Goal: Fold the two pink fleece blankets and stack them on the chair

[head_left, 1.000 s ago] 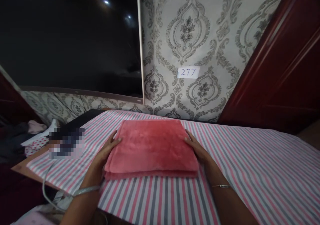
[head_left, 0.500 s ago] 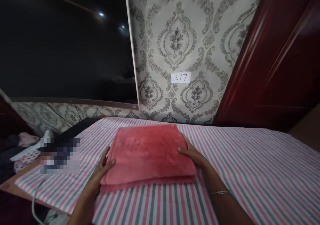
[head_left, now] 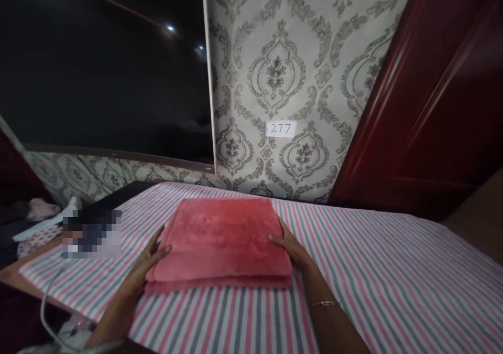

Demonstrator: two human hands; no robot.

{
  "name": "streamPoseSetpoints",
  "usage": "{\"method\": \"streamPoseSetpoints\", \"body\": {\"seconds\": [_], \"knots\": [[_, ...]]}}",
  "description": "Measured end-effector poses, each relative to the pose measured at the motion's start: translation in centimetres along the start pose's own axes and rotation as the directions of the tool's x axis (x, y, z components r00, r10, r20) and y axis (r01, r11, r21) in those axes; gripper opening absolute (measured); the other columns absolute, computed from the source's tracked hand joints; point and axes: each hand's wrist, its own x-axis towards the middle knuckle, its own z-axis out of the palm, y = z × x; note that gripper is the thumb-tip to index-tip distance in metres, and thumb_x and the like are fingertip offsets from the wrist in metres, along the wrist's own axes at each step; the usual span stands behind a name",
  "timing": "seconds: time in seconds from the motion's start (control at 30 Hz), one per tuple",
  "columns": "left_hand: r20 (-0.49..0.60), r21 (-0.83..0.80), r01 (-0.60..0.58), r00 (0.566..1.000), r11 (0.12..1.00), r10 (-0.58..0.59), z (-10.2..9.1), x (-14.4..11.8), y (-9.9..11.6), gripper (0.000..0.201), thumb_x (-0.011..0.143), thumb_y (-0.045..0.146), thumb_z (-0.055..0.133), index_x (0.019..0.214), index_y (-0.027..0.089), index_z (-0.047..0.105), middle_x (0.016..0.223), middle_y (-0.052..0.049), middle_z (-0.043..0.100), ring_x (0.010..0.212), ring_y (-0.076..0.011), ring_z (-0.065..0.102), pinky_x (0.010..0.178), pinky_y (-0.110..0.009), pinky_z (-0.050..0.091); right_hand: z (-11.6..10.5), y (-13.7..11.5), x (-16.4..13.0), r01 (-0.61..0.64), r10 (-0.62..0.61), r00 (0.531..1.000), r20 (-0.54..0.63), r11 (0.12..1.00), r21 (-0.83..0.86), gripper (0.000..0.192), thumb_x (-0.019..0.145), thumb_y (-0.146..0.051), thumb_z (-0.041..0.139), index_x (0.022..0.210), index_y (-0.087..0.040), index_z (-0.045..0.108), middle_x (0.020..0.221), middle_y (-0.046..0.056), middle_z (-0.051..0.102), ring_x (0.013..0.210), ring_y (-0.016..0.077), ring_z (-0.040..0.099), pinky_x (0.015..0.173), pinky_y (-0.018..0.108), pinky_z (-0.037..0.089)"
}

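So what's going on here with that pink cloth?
A person is handling a folded pink towel that lies flat on a surface covered with a striped cloth. The left hand rests against the towel's left edge, and the right hand is pressed to its right edge, thumb on top. The towel sits in neat layers, squared up between the two hands. Behind it are patterned wallpaper with a label reading 277 and a dark screen.

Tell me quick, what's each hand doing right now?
Left hand: open, fingers against the left edge of the folded pink towel.
Right hand: open, fingers against the towel's right edge.
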Motion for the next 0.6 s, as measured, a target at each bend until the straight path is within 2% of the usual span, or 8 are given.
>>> {"method": "streamPoseSetpoints", "body": {"seconds": [0.1,0.2,0.27,0.4,0.6], "knots": [[-0.034,-0.022,-0.008,0.999,1.0,0.008,0.5,-0.5,0.5,0.1,0.059,0.061,0.083,0.148,0.033,0.046,0.155,-0.008,0.046,0.147,-0.0343,0.032,0.117,-0.042,0.035,-0.2,0.0,0.2,-0.011,0.011,1.0,-0.001,1.0,-0.011,0.112,0.057,-0.049,0.089,0.152,-0.028,0.032,0.137,0.01,0.06,0.122,0.0337,0.059,0.103,0.049,0.048],[-0.073,-0.073,-0.002,0.997,0.997,-0.003,1.4,-0.9,0.9,0.106,0.056,0.059,0.085,0.149,0.033,0.043,0.15,-0.008,0.053,0.137,-0.0344,0.048,0.112,-0.041,0.042,-0.4,0.1,0.3,0.001,-0.001,1.0,0.03,1.0,-0.027,0.11,0.058,-0.049,0.088,0.151,-0.027,0.034,0.136,0.01,0.061,0.122,0.0331,0.059,0.105,0.049,0.047],[-0.094,-0.1,0.005,0.995,0.995,-0.015,1.9,-1.2,1.2,0.109,0.054,0.057,0.086,0.15,0.033,0.041,0.146,-0.01,0.057,0.132,-0.034,0.054,0.109,-0.041,0.045,-0.8,0.5,0.2,0.02,-0.019,1.0,0.007,0.998,-0.054,0.109,0.061,-0.051,0.087,0.152,-0.028,0.032,0.138,0.01,0.059,0.124,0.0322,0.058,0.106,0.048,0.046],[-0.111,-0.092,-0.002,0.994,0.996,-0.008,2.1,-1.1,1.4,0.109,0.05,0.055,0.088,0.147,0.03,0.047,0.145,-0.011,0.057,0.134,-0.0345,0.052,0.109,-0.04,0.045,-1.7,1.8,0.2,0.015,-0.029,0.995,-0.091,0.989,-0.15,0.111,0.064,-0.055,0.084,0.155,-0.029,0.027,0.14,0.009,0.059,0.126,0.0322,0.056,0.108,0.05,0.045],[-0.095,-0.024,-0.006,0.995,1.0,0.004,1.4,-0.5,0.9,0.111,0.049,0.061,0.085,0.146,0.021,0.049,0.148,-0.015,0.053,0.137,-0.0356,0.048,0.111,-0.04,0.043,-2.1,2.5,0.2,0.028,-0.039,0.997,-0.065,0.987,-0.16,0.109,0.069,-0.058,0.08,0.157,-0.027,0.024,0.136,0.01,0.062,0.121,0.0312,0.061,0.103,0.05,0.05]]}}
